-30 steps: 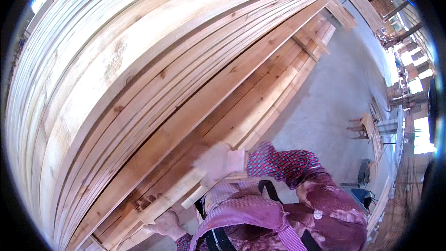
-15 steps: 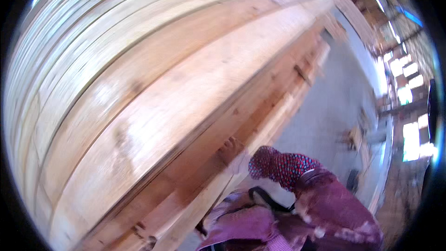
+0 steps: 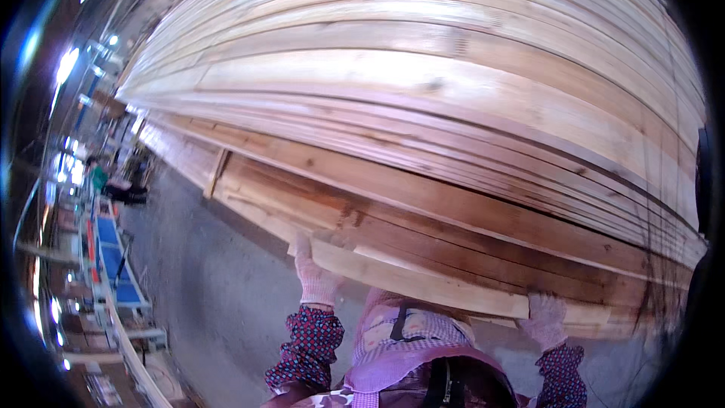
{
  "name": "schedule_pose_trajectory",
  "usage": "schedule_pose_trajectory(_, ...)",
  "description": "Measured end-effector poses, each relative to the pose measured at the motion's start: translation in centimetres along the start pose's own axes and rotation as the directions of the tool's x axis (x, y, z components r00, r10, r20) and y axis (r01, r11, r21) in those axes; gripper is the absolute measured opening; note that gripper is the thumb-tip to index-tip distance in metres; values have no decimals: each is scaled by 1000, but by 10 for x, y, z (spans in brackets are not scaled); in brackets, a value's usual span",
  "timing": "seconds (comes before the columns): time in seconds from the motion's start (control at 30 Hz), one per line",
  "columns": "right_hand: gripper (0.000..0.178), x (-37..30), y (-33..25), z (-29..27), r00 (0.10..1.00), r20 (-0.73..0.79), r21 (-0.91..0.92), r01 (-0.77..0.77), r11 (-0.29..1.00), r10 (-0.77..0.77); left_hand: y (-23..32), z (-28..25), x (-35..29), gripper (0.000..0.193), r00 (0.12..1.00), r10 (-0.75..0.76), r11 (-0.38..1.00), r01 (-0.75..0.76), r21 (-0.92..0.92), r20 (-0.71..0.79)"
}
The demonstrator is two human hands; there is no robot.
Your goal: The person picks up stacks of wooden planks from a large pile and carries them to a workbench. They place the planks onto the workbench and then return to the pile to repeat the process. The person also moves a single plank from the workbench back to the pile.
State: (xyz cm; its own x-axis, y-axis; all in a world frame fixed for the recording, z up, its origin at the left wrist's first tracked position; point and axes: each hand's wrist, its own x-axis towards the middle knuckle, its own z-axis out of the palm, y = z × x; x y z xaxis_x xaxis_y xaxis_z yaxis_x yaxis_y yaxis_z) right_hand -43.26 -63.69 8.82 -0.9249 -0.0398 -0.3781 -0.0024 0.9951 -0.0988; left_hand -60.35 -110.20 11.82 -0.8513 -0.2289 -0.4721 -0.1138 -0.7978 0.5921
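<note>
A pale, fairly short plank [image 3: 415, 280] lies along the near edge of the lumber stack, in front of my body. My left hand [image 3: 314, 278], in a light pinkish knit glove, is closed on the plank's left end. At its right end my right hand [image 3: 544, 322], gloved alike, is closed round the wood; its fingertips are blurred. Just beyond the plank lie browner boards [image 3: 468, 253] on a lower ledge of the stack.
A large stack of long boards [image 3: 362, 68] fills the far side. A small crosswise stick [image 3: 217, 174] sits at its lower left. Grey concrete floor [image 3: 204, 272] lies left, with a blue-topped machine [image 3: 113, 249] and a person in green [image 3: 102, 177] farther off.
My view has swung round to the left along the stack. Both gloved hands now show on the pale plank; earlier only one patterned sleeve was plain, beside the stack's edge.
</note>
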Motion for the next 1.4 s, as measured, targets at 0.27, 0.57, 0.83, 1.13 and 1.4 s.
schedule_pose_trajectory(0.27,62,16,-68,-55,958,-250,206,196,959,-142,65,-42,10,44,980,1,1000,1,14,-199)
schedule_pose_trajectory(0.57,63,71,-200,-120,999,35,121,0,993,-5,160,-100,98,42,989,143,960,-147,-239,-35)
schedule_pose_trajectory(0.83,75,190,-442,-175,918,-278,115,324,939,-283,198,-84,201,37,996,62,925,-81,-372,-63)
schedule_pose_trajectory(1.13,69,327,-617,-141,978,12,-63,210,976,-210,204,-106,211,96,728,685,220,-162,962,-34)
schedule_pose_trajectory(1.4,75,355,-630,-133,982,129,-55,145,988,-137,122,-136,182,75,873,473,-300,31,953,120)
